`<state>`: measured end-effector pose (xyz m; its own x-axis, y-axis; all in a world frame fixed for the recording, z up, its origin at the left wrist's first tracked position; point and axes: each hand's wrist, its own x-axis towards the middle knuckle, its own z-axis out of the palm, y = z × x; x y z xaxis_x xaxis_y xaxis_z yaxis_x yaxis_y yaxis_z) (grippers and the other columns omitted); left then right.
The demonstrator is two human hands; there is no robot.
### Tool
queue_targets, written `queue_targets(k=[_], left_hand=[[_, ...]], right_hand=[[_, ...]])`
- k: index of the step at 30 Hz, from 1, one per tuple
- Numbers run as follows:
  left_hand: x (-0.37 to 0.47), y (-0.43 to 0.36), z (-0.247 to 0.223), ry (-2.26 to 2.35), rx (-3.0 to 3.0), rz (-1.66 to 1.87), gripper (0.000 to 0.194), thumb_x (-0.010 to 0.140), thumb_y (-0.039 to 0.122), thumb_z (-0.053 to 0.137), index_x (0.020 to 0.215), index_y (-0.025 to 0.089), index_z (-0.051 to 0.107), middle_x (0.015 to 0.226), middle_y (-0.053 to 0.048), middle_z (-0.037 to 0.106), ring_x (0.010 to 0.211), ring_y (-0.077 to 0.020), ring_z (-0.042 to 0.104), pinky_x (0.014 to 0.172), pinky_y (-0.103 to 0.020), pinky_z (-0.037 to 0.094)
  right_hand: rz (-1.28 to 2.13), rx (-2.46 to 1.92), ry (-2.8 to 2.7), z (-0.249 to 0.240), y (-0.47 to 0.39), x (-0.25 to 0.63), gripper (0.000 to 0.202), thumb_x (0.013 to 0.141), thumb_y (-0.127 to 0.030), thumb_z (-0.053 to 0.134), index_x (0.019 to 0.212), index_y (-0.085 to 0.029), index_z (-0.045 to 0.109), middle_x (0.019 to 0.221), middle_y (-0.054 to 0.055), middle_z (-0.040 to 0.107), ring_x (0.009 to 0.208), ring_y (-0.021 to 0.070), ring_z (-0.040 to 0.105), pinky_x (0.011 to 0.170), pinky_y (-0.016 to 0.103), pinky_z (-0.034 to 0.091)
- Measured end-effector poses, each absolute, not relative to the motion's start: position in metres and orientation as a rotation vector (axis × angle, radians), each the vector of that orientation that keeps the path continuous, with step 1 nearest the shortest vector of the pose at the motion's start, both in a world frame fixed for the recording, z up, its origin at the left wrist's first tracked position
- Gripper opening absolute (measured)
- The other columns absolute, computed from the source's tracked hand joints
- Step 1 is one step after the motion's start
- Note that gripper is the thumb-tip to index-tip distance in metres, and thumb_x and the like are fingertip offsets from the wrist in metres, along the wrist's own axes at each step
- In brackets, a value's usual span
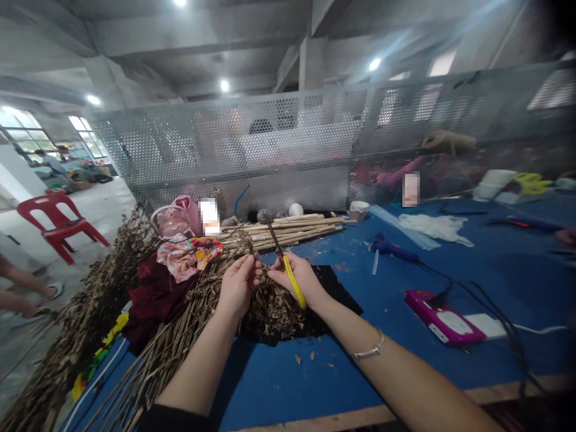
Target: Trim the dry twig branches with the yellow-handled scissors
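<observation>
My right hand (302, 277) is closed around the yellow handle of a pair of scissors (290, 277), whose dark blades point up and away from me. My left hand (239, 281) is beside it, thumb and fingers pinched on a dried plant sprig (246, 241). The right fingertips are close to the left ones, near the same dry bits. Below both hands lies a heap of dried leaves (276, 312) on a black cloth (338, 288). Long dried stems (166, 336) stretch from the heap toward my left forearm.
Wooden sticks (288, 231) lie behind my hands, with a pink bag (177, 217) and printed cloth (173, 258) left of them. To the right are a blue glue gun (396, 249), a magenta device (443, 318) and cables. A perforated metal panel (270, 150) closes off the back.
</observation>
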<state>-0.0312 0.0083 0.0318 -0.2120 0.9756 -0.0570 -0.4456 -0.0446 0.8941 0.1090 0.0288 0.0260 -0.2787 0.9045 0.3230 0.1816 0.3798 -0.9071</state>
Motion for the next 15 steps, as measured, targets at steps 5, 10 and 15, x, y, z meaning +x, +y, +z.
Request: queue_targets(k=[5,10,15], left_hand=[[-0.028,0.005,0.024,0.925,0.708,1.55,0.032,0.061,0.031,0.069,0.084,0.012,0.055,0.066,0.001,0.057,0.05,-0.003,0.049,0.041,-0.011,0.037],[-0.03,0.007,0.011,0.967,0.777,1.519,0.04,0.063,0.035,0.068,0.093,0.013,0.054,0.068,0.0,0.058,0.051,-0.0051,0.052,0.042,-0.013,0.039],[-0.029,0.005,0.008,0.962,0.92,1.493,0.07,0.064,0.032,0.069,0.124,0.024,0.035,0.099,-0.006,0.06,0.053,-0.0046,0.052,0.039,-0.013,0.035]], right_hand=[[1.132,-0.944,-1.673,0.022,0.029,0.101,0.022,0.06,-0.031,0.062,0.069,-0.018,0.047,0.058,-0.005,0.049,0.052,0.009,0.046,0.053,0.021,0.039],[1.42,-0.898,-1.615,0.027,0.02,0.115,0.022,0.06,-0.029,0.063,0.07,-0.018,0.046,0.055,-0.004,0.053,0.05,0.01,0.051,0.049,0.021,0.039],[1.678,-0.889,-1.629,0.024,0.01,0.133,0.024,0.061,-0.031,0.062,0.069,-0.018,0.044,0.048,-0.004,0.054,0.034,0.0056,0.037,0.034,0.018,0.027]])
